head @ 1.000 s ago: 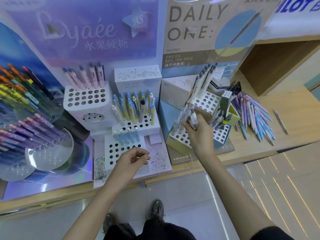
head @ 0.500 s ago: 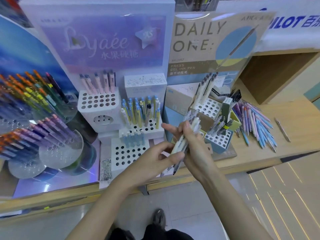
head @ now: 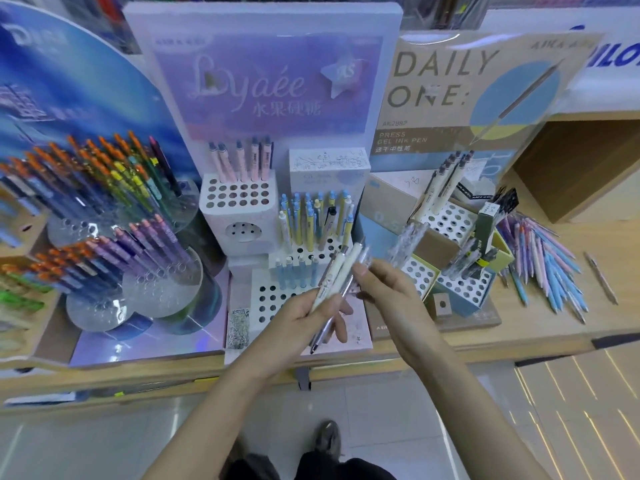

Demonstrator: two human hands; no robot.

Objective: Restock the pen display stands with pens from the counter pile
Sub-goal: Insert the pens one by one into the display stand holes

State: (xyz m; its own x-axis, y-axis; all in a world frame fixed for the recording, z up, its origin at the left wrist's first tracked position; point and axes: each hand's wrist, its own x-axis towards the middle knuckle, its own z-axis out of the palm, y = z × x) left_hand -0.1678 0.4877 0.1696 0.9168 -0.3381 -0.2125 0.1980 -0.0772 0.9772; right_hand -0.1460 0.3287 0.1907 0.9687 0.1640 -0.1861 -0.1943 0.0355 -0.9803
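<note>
I get bright, even store light, soft overall. Glare sheens the clear round stands (head: 104, 306); light streaks cross the floor (head: 571, 393); edges bow from the wide lens.

A single head-worn wide-angle view looks forward and down, close over the pen display stands (head: 294, 265).

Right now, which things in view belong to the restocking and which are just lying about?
Job:
- pens, held in the left hand
- right hand, thumb at the pens
- pile on the counter
- white stand
- beige stand

Lying about:
- lone pen
- green box
- scribble pad
</note>
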